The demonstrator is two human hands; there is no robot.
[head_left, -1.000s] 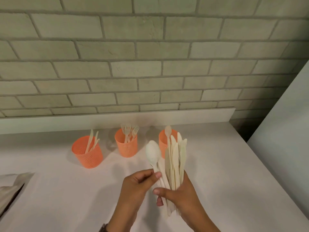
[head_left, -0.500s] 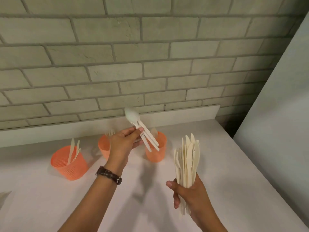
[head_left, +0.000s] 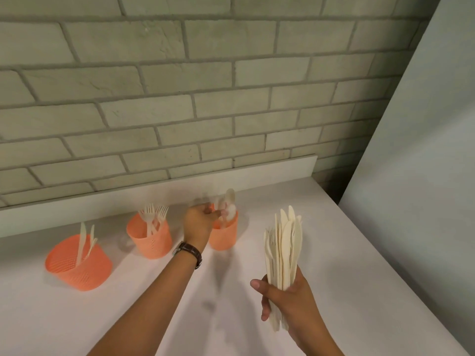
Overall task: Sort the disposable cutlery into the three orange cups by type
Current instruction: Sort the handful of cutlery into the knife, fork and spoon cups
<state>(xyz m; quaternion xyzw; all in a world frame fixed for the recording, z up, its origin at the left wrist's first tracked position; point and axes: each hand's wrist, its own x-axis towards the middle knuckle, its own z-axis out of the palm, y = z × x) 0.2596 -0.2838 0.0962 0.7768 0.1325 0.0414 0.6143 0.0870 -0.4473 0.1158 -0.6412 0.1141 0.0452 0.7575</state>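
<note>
Three orange mesh cups stand in a row on the white counter [head_left: 128, 317]. The left cup [head_left: 77, 268] holds a few knives [head_left: 82, 240]. Several forks [head_left: 154, 214] stand in the middle cup [head_left: 151, 242]. My left hand [head_left: 199, 224] reaches over the rim of the right cup [head_left: 226, 237], its fingertips pinching the spoons [head_left: 230, 201] that stand inside with bowls up; this spot is blurred. My right hand [head_left: 288, 301] grips an upright bundle of mixed cream cutlery [head_left: 282, 247], nearer to me and to the right of the cups.
A brick wall [head_left: 205, 98] with a low white ledge [head_left: 257, 173] runs behind the cups. A pale grey panel [head_left: 424, 176] rises along the counter's right edge. A brown-strapped watch [head_left: 189, 250] sits on my left wrist.
My left hand pulled the spoons from the bundle, carried them forward, and has lowered them handles-down into the right cup. My right hand with the bundle stays low on the right.
</note>
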